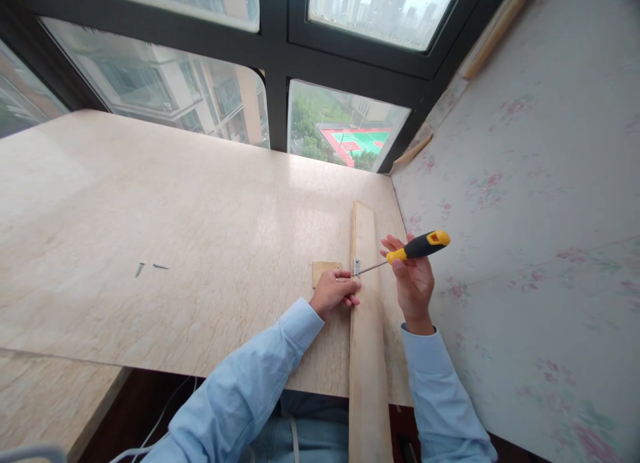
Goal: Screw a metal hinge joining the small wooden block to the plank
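Note:
A long pale wooden board (369,343) lies lengthwise, its near end jutting past the edge of the stone-patterned sill. On its left edge sits a small metal hinge (356,267). My left hand (334,292) is closed at that edge, fingers gripping the board just below the hinge. In my right hand (414,286) is a screwdriver (421,245) with a yellow and black handle, tilted, its tip at the hinge. Whether a screw sits under the tip is too small to tell. A small square wood piece (323,273) lies partly behind my left hand.
Two loose screws (161,267) lie on the sill (210,216) to the left. A flower-patterned wall (525,203) rises close on the right. Dark-framed windows (275,56) stand behind. White cables (163,413) hang below the front edge.

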{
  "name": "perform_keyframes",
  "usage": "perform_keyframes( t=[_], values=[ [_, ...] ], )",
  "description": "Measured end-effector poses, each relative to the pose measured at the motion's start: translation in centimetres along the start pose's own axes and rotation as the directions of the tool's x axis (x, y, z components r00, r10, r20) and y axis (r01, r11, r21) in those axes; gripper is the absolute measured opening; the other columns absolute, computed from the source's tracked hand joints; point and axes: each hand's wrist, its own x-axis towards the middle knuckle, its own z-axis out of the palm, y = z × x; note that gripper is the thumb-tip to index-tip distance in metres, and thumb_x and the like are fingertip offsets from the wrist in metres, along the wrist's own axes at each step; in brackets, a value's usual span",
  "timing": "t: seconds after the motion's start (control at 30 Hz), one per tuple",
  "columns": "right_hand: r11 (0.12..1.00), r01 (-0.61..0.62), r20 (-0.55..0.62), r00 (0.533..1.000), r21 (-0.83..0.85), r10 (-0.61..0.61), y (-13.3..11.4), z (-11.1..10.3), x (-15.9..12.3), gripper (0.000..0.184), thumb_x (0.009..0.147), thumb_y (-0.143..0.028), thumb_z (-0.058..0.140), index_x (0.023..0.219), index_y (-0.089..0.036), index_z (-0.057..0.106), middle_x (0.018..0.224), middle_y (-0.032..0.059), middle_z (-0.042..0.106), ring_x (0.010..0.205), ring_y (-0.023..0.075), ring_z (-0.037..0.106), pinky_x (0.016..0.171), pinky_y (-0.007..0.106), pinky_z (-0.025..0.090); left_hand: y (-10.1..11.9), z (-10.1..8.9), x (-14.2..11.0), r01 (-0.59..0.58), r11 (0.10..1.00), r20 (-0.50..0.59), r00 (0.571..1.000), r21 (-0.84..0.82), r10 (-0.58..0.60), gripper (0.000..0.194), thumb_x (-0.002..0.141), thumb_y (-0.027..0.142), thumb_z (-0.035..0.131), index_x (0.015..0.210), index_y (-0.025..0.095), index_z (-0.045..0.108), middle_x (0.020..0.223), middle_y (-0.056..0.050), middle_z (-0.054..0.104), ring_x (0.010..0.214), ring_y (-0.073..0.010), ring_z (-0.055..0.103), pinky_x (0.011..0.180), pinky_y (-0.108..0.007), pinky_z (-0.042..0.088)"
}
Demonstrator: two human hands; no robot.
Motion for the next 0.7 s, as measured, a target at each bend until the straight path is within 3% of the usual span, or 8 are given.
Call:
perform_keyframes(
  t=[0.13,0.23,0.37,0.57,0.63,0.7],
  values=[
    [0.99,0.007,-0.173,0.984,-0.142,-0.032,0.7,-0.4,0.2,0.053,0.067,-0.036,0.087,0.113,-0.02,0.067,0.112,0.0083,0.071,0.094,0.023,0.07,0.087,0.042,0.059,0.1,0.0,0.0,0.0,1.0,0.015,1.0,0.0,0.0,0.03,0.071,0.011,0.077,0.093,0.008,0.057,0.061,-0.001,0.063,0.045,-0.0123,0.062,0.037,-0.017,0.04],
    [0.983,-0.041,-0.247,0.969,-0.176,-0.004,0.9,-0.5,0.0,0.045,0.066,-0.035,0.087,0.103,-0.017,0.07,0.102,0.0074,0.074,0.088,0.0233,0.071,0.086,0.044,0.059,0.1,0.0,-0.1,-0.005,1.0,0.01,1.0,-0.004,0.005,0.029,0.071,0.011,0.078,0.091,0.008,0.057,0.06,-0.001,0.063,0.045,-0.0127,0.063,0.038,-0.017,0.04],
    [0.99,-0.059,-0.199,0.979,-0.13,0.032,0.2,0.0,-0.4,0.038,0.077,-0.033,0.079,0.11,-0.017,0.07,0.098,0.0075,0.076,0.092,0.0254,0.073,0.09,0.048,0.058,-0.1,0.0,0.0,-0.012,1.0,0.008,1.0,-0.019,0.012,0.033,0.068,0.013,0.081,0.089,0.01,0.056,0.061,-0.001,0.063,0.045,-0.0135,0.063,0.037,-0.017,0.039],
    [1.0,-0.015,-0.011,1.0,-0.02,0.015,-0.2,0.3,-0.5,0.047,0.089,-0.036,0.066,0.132,-0.022,0.056,0.124,0.0131,0.069,0.116,0.0291,0.066,0.098,0.053,0.052,-0.4,-0.2,0.2,-0.024,1.0,0.007,1.0,-0.008,0.024,0.032,0.069,0.013,0.08,0.089,0.01,0.055,0.058,0.0,0.062,0.045,-0.0136,0.063,0.037,-0.017,0.039],
    [0.998,0.041,-0.029,0.999,-0.055,-0.043,0.1,0.2,-0.3,0.046,0.085,-0.035,0.071,0.128,-0.024,0.058,0.125,0.0115,0.068,0.114,0.027,0.066,0.097,0.05,0.053,-0.4,-0.3,0.3,-0.033,0.999,0.011,0.999,0.0,0.033,0.032,0.07,0.014,0.079,0.091,0.01,0.055,0.059,0.0,0.062,0.045,-0.0134,0.063,0.037,-0.017,0.04],
    [0.99,0.082,-0.122,0.988,-0.115,-0.096,0.4,0.0,0.0,0.045,0.079,-0.034,0.077,0.12,-0.025,0.061,0.118,0.0084,0.068,0.103,0.0236,0.069,0.091,0.046,0.057,-0.5,-0.4,0.4,-0.04,0.999,0.011,0.999,0.003,0.04,0.035,0.069,0.015,0.081,0.092,0.009,0.055,0.061,-0.001,0.064,0.045,-0.0133,0.063,0.037,-0.017,0.04]
  ],
)
